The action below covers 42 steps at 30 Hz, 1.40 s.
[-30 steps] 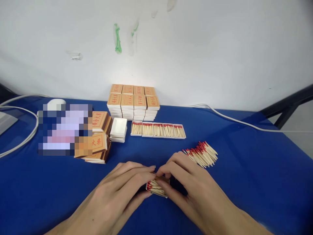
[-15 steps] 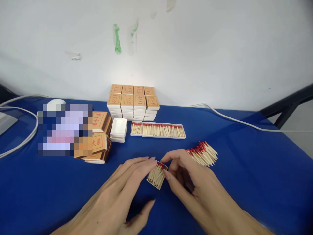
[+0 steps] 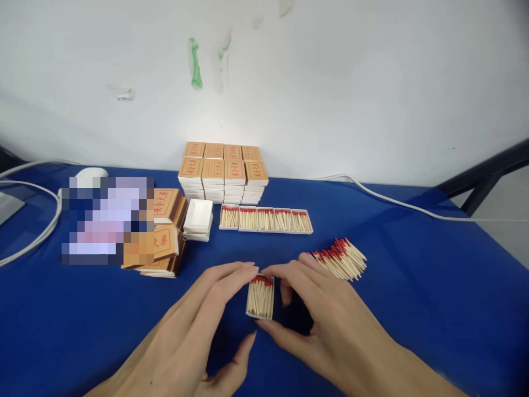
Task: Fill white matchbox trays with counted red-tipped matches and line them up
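A small white matchbox tray [image 3: 260, 317] filled with red-tipped matches [image 3: 260, 295] sits on the blue tabletop in front of me. My right hand [image 3: 318, 306] grips it, the index finger at the far edge and the thumb at the near edge. At its far left corner rest the fingertips of my left hand [image 3: 194, 320]; that hand's thumb is spread away from the tray, with nothing held. Beyond my right hand lies a loose heap of matches [image 3: 345, 259], heads pointing away to the left.
A row of filled matchbox trays [image 3: 265, 220] lies farther back, beside stacked white trays [image 3: 198, 216]. Closed matchboxes [image 3: 223, 171] are stacked near the wall. More orange matchbox sleeves [image 3: 165, 242] pile at left, near a blurred-out area and a white mouse [image 3: 91, 177]. A white cable [image 3: 384, 201] crosses the back right.
The tray has turned from tilted to nearly straight and shifted slightly left. My right thumb has moved from its right side to the near edge, so my right hand now spans it.
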Available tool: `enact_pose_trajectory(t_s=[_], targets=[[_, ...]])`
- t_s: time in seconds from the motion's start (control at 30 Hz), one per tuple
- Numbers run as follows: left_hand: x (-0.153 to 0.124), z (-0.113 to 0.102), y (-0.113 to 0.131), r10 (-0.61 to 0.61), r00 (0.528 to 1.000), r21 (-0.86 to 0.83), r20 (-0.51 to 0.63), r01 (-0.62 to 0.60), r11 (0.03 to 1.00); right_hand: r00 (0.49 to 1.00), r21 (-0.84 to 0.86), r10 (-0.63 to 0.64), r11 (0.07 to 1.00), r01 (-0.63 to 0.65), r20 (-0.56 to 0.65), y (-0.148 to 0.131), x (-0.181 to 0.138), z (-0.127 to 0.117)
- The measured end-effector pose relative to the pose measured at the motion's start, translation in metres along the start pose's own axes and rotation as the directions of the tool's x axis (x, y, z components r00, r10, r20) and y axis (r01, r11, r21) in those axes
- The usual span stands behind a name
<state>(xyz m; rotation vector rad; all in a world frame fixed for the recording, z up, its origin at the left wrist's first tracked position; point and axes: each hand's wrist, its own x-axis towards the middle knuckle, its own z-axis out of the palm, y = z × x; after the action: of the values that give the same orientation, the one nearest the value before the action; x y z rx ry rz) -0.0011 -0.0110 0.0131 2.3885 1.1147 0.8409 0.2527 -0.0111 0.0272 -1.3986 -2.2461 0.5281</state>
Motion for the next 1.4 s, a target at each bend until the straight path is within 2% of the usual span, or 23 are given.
enact_pose_trajectory(t_s=[0.07, 0.2, 0.53, 0.77, 0.97, 1.4], targets=[[-0.001, -0.001, 0.000, 0.007, 1.000, 0.024, 0.015, -0.007, 1.000, 0.999, 0.007, -0.039, 0.999, 0.039, 0.003, 0.003, 0.001, -0.002], [0.000, -0.006, 0.001, 0.029, 0.997, 0.092, 0.075, -0.036, 0.995, 0.996, 0.091, -0.005, 0.996, -0.003, 0.089, 0.005, 0.002, -0.005], [0.005, -0.011, 0.003, 0.151, 0.984, 0.186, 0.090, -0.166, 0.968, 0.992, 0.121, -0.030, 0.993, 0.015, 0.123, 0.000, 0.000, -0.005], [0.005, -0.008, 0.003, 0.174, 0.984, 0.164, 0.044, -0.179, 0.970, 0.992, 0.106, -0.026, 0.994, 0.013, 0.127, 0.001, 0.002, -0.004], [0.004, -0.008, 0.001, 0.168, 0.983, 0.199, 0.070, -0.179, 0.964, 0.989, 0.116, -0.029, 0.993, 0.012, 0.147, 0.002, -0.001, -0.004], [0.009, -0.012, 0.002, 0.176, 0.984, 0.120, 0.003, -0.175, 0.977, 0.990, 0.060, -0.068, 0.996, 0.061, 0.121, 0.002, 0.000, -0.004]])
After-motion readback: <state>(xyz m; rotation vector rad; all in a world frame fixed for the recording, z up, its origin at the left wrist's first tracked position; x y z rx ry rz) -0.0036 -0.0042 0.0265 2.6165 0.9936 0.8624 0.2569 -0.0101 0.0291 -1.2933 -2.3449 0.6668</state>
